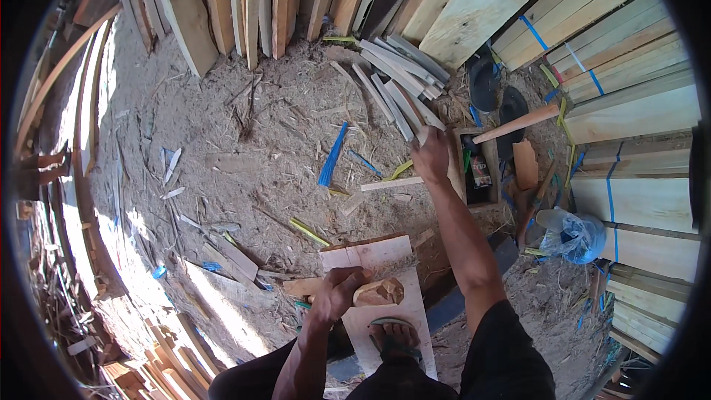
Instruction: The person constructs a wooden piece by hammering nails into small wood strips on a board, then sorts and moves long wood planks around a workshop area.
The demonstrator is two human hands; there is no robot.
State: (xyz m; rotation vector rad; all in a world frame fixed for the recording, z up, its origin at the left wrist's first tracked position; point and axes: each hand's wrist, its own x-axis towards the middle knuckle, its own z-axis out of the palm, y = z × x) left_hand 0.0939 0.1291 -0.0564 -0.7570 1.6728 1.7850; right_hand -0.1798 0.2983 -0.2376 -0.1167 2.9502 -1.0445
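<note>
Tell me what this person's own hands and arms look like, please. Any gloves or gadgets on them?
The left hand and right hand are bare, with no gloves, and I see no watch or cable on either forearm. A loose, plain black sleeve covers the right upper arm and ends near the elbow. The left sleeve isn't visible.

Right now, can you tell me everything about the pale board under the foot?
The pale board looks like flat wood, with a rough, browner far edge. It lies low, pointing away from the person, its near end partly hidden. A sandalled foot rests on it. The left hand holds a chunk of wood over it; I can't tell whether that touches.
</note>
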